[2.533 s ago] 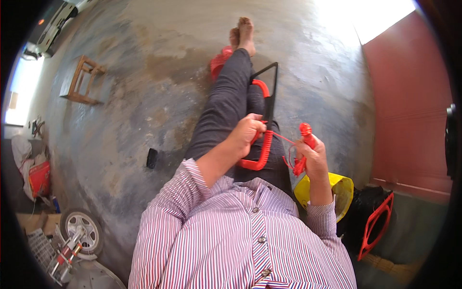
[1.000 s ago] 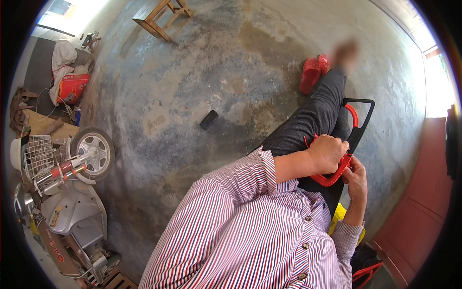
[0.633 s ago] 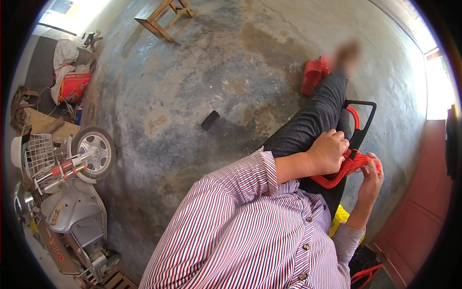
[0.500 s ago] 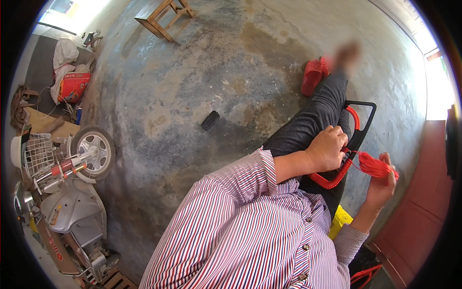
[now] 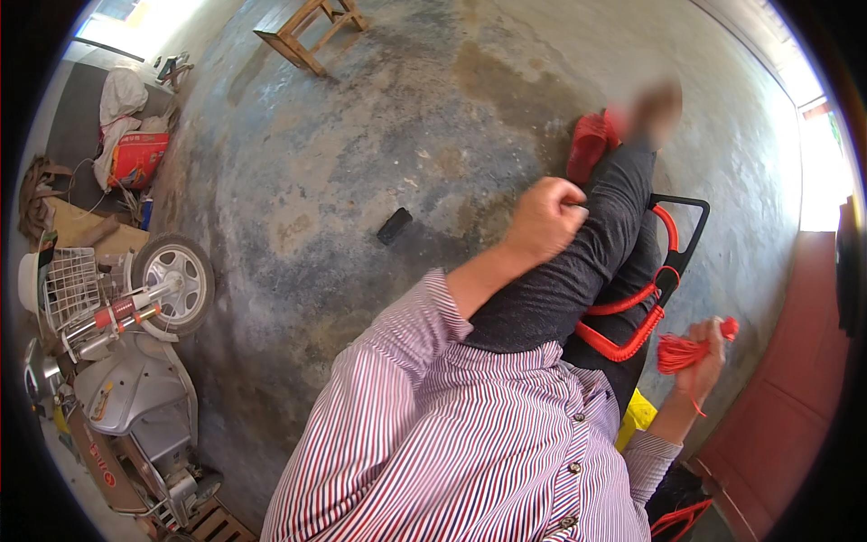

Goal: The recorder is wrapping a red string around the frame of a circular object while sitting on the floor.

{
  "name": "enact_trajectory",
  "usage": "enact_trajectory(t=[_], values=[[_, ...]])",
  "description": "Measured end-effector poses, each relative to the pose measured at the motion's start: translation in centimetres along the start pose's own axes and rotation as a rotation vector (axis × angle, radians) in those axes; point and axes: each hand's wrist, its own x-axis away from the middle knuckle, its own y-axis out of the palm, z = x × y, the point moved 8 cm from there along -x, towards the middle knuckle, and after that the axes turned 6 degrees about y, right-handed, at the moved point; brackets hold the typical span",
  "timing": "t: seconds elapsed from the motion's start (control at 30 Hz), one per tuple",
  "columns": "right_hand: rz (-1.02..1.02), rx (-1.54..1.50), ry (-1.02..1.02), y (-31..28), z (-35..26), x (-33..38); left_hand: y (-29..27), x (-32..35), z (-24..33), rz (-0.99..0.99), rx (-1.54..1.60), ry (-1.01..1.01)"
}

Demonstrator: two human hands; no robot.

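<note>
A black frame (image 5: pixel 690 224) wrapped partly in red cord (image 5: pixel 623 348) leans against my dark-trousered legs (image 5: pixel 578 271). My left hand (image 5: pixel 546 221) is closed above my thigh, away from the frame, its thumb and forefinger pressed together. Whatever may be in that pinch is too small to make out. Off to the right, my right hand (image 5: pixel 703 361) grips a bundle of loose red cord (image 5: pixel 675 353). One part of the bundle pokes out above the fingers, and a thin end hangs below the hand.
Red shoes (image 5: pixel 589 144) are beyond my knees. A small black block (image 5: pixel 395 226) lies on the concrete floor, with a wooden stool (image 5: pixel 302 41) farther off. A grey scooter (image 5: pixel 135 388) stands at left. Something yellow (image 5: pixel 638 415) sits by my right hip; a red panel (image 5: pixel 781 388) rises at right.
My left hand has left the frame and swung left and forward over my thigh. My right hand, still gripping the cord bundle, has shifted slightly down, uncovering more of the wrapped frame.
</note>
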Motion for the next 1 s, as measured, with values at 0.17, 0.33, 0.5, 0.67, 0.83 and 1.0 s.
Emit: enact_trajectory(t=[0.17, 0.33, 0.5, 0.67, 0.83, 1.0], values=[[0.024, 0.177, 0.174, 2.2, 6.3, -0.1, -10.9, 4.5, -13.3, 0.164, -0.104, -0.379], [0.057, 0.409, 0.114, 6.3, 6.1, 0.3, -22.0, 12.0, -25.1, 0.442, -0.449, -0.681], [0.044, 0.430, 0.186, 5.5, 7.0, -0.1, -27.5, 15.3, -31.7, 0.471, -0.681, -0.786], [0.151, 0.537, 0.218, 4.8, 6.8, 0.2, -26.9, 14.5, -33.9, 0.347, -0.854, -0.767], [0.155, 0.562, 0.249, 5.3, 7.1, 0.1, -26.8, 13.9, -36.3, 0.307, -0.862, -0.821], [0.196, 0.593, 0.244, 5.7, 7.0, 0.1, -26.4, 14.1, -38.5, 0.279, -0.834, -0.863]])
